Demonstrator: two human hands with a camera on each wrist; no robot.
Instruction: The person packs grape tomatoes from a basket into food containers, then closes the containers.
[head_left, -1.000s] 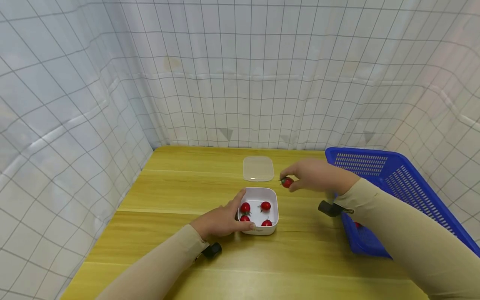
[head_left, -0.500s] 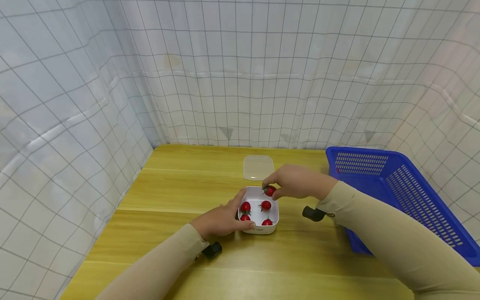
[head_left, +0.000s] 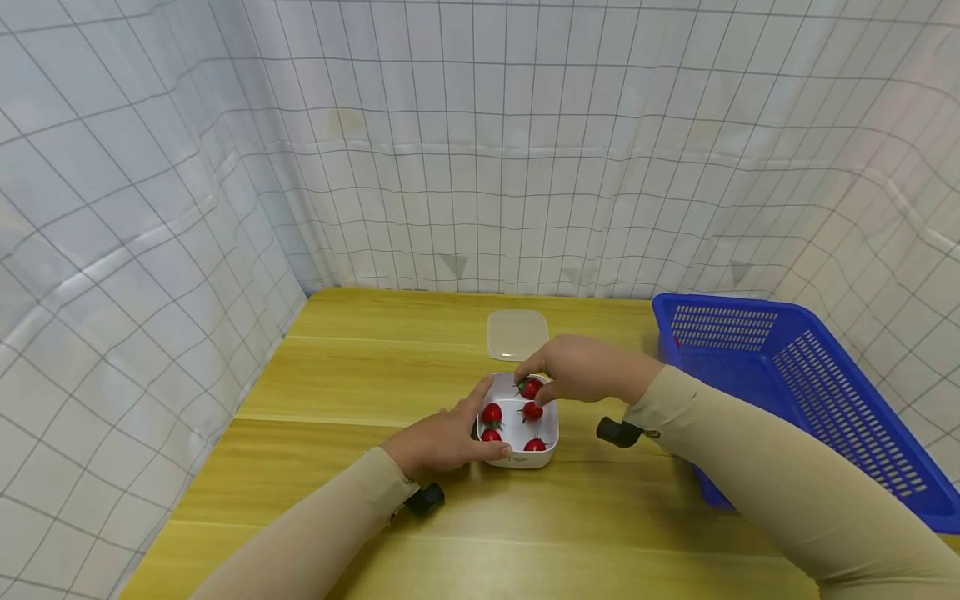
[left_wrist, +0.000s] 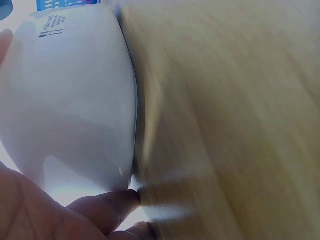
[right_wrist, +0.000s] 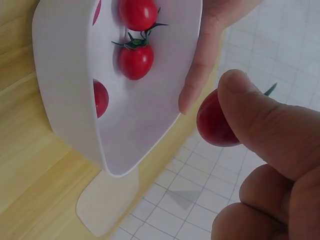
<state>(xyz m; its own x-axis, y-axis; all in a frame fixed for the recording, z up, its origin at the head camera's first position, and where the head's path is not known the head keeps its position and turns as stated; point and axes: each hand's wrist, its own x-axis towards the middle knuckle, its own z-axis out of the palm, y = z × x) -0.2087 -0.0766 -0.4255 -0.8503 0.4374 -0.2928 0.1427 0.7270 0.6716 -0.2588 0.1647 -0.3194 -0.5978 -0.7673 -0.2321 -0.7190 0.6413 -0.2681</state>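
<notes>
Under the fingertips of our right hand (head_left: pixel 588 368), pinching a round, red tomato (right_wrist: pixel 214 125), sits the square, white, plastic-looking box (head_left: pixel 522 461) our left hand (head_left: pixel 444 438) grips, so we'd best release low.

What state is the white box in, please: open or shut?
The white box is open: tomatoes show inside through its uncovered top, and a clear lid lies on the table behind it.

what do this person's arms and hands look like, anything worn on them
The left sleeve and right sleeve are long and beige. A dark wrist device shows by each cuff: left device, right device. Left hand and right hand wear no gloves.
</notes>
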